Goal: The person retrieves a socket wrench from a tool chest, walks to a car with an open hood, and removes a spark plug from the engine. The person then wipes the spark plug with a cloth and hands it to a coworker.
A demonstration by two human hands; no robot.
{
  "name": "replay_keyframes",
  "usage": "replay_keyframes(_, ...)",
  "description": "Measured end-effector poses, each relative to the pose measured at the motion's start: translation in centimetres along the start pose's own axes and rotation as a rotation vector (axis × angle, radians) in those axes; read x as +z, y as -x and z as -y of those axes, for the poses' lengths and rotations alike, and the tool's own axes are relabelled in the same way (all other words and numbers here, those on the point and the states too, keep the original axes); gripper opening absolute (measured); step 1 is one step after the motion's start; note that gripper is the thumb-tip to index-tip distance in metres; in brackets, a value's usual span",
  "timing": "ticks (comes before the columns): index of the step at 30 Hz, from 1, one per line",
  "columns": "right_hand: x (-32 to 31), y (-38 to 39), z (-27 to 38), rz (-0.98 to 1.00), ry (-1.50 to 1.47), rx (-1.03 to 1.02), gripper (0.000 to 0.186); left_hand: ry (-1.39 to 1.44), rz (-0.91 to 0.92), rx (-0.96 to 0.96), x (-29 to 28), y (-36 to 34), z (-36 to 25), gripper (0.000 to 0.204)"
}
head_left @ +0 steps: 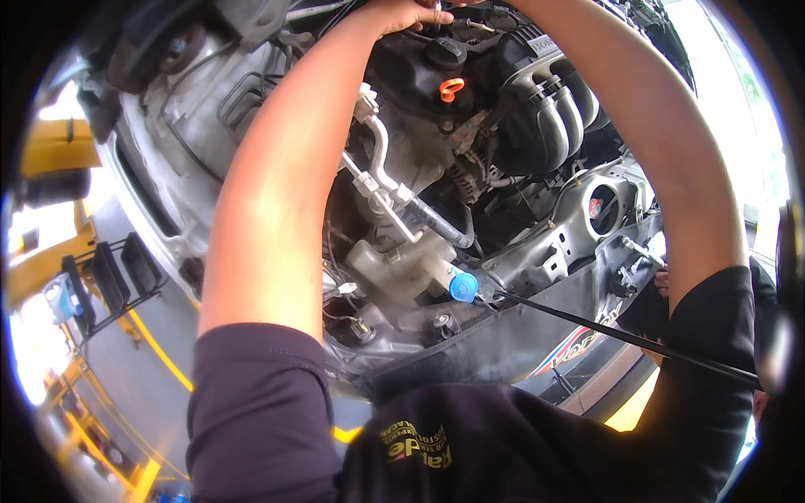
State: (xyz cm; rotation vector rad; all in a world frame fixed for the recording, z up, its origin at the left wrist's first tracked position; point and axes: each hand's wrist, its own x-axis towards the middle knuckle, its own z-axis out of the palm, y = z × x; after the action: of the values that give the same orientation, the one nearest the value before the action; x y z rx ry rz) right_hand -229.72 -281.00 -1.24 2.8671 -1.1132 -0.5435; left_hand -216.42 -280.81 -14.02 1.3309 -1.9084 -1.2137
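I lean over an open car engine bay with both bare forearms stretched toward its far side. My left hand (409, 14) reaches the top edge of the view, fingers curled over dark engine parts; whether it grips anything is hidden. My right forearm (662, 142) runs up to the same spot, and its hand is cut off by the top edge. Just below the hands sit a black round filler cap (446, 52), an orange dipstick loop (451, 88) and the black ribbed intake manifold (545, 109).
A whitish fluid reservoir (394, 268) with a blue cap (463, 287) sits near me. A thin black prop rod (620, 335) slants to the right. Silver pipes (379, 159) cross the bay. A black rack (117, 277) and yellow floor lines (159, 352) lie to the left.
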Motion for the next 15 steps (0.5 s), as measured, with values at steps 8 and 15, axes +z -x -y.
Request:
replay_keyframes(8, -1.0, -1.1, 0.3, 0.016, -0.127, 0.011, 0.024, 0.153, -0.232, 0.042, 0.0, 0.9, 0.3, 0.032)
replay_keyframes(15, 1.4, -2.1, -4.7, -0.123, 0.219, -0.23, 0.024, 0.243, -0.02, 0.087, 1.0, -0.7, 0.1, 0.037)
